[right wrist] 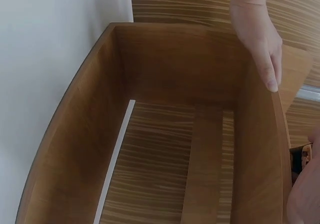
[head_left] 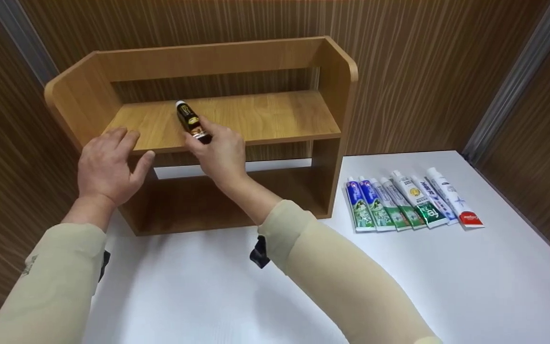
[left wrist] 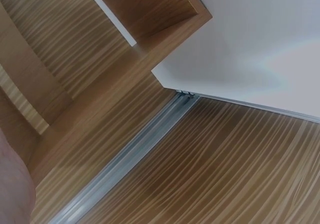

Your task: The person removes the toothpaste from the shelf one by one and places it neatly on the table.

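Note:
A dark tube (head_left: 190,120) with a white cap lies slanted on the upper board of a wooden two-tier shelf (head_left: 275,114), cap pointing to the back. My right hand (head_left: 202,137) pinches its near end at the board's front edge. My left hand (head_left: 127,148) rests flat on the same front edge further left, fingers straight, holding nothing. From below, the right wrist view shows the left hand (right wrist: 260,48) lying over the board's edge, with a sliver of the dark tube (right wrist: 300,156) at the right border. The left wrist view shows only the shelf's corner (left wrist: 165,13) and wall panels.
Several toothpaste tubes (head_left: 411,200) lie side by side on the white table (head_left: 447,286), right of the shelf. The shelf's lower compartment (head_left: 217,200) holds nothing. Striped wood-panel walls (head_left: 423,71) close in behind and on both sides.

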`<state>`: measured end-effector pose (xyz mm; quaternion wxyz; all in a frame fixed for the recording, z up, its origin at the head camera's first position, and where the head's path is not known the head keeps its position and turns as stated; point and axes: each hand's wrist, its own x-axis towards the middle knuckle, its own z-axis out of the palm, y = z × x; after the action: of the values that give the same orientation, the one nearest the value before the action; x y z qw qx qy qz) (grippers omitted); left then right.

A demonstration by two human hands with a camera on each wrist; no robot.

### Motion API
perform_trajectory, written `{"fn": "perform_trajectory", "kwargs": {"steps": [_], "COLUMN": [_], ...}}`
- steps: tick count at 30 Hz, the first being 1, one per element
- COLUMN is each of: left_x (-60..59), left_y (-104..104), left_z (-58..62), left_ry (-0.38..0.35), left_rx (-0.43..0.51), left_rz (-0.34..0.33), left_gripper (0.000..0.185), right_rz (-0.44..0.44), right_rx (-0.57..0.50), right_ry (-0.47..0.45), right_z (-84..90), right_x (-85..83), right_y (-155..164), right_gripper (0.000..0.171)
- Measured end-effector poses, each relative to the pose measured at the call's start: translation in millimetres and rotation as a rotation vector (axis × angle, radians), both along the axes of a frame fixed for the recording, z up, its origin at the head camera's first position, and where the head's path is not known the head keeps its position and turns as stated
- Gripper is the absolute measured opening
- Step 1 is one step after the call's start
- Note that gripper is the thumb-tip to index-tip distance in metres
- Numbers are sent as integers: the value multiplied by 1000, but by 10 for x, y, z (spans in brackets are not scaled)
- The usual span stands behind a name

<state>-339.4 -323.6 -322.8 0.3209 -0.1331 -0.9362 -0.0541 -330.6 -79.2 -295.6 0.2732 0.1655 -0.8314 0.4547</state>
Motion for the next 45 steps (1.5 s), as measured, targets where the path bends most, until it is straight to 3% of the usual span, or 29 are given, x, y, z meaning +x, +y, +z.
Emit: {"fn": "perform_trajectory", "kwargs": {"steps": [7, 21, 28, 37, 45], "left_x": [15, -11, -8, 0, -26], "left_y": [-43, -57, -40, -14, -38], "left_z": [10, 5, -5, -28, -36], "left_ry": [-28, -11, -11, -42, -2], "left_rx": [1, -9, -8, -23, -11], "left_rz": [4, 5, 5, 19, -3], "left_gripper": [66, 64, 65, 68, 63], "right_rz": [33, 134, 61, 53, 51], "right_rx": [-113, -349, -305, -322, -323], "right_ry": [22, 20, 142, 236, 298], "right_z": [-6, 36, 118, 198, 308], "right_x": [40, 191, 274, 398, 452], "right_y": [227, 800, 1087, 1433, 1683], "right_gripper": [50, 55, 53, 54, 53]}}
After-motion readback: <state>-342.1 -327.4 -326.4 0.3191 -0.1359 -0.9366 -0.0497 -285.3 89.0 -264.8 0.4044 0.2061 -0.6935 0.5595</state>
